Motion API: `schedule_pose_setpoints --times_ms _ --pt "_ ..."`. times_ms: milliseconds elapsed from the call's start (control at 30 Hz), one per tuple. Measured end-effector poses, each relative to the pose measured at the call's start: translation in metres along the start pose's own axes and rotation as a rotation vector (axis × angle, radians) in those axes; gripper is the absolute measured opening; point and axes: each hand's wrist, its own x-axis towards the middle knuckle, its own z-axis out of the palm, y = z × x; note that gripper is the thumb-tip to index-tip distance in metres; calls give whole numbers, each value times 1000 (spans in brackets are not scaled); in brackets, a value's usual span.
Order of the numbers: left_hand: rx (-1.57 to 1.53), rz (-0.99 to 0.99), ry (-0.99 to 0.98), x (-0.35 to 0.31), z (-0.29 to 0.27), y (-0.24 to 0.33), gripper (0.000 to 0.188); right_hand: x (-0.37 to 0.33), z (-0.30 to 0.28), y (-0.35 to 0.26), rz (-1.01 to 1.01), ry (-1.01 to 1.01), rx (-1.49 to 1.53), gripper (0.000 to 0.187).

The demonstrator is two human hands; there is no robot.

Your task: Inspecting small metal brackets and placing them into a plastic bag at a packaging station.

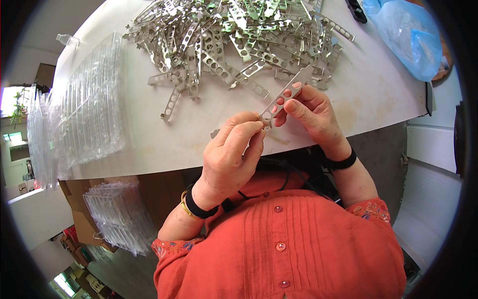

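A flat silver metal strip (301,76) with a row of round holes is held slantwise in front of me, above the near part of the table. My right hand (318,115) grips it along its middle, thumb on the near side and fingers behind. The fingertips of my left hand (230,149) are pinched together at its lower end. A small tip of grey metal (214,133) sticks out beside the left hand; the rest of that piece is hidden. Beyond both hands lies a tangled heap of similar perforated metal strips (214,45).
Clear plastic trays (97,104) lie stacked on the left of the white table (358,112). More clear trays (119,214) stand below the table edge. A blue plastic bag (406,37) and a black object (356,10) are at the far right. A small clear bottle (67,40) lies far left.
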Motion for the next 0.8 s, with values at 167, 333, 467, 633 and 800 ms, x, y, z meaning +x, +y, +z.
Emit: schedule_pose_setpoints --times_ms 167,333,467,633,800 --pt "-9 -35 -25 0 1 2 23 2 0 0 10 3 -34 15" --pt "-17 -42 -30 -3 4 -2 34 1 2 -1 17 48 -131 15" --pt "108 -276 -20 1 -14 2 33 2 2 0 23 131 -92 18" --pt "247 -242 -263 4 -18 -5 30 2 2 0 38 179 -66 19" --pt "348 -174 -354 6 -15 -5 27 4 1 -1 16 148 -60 19"
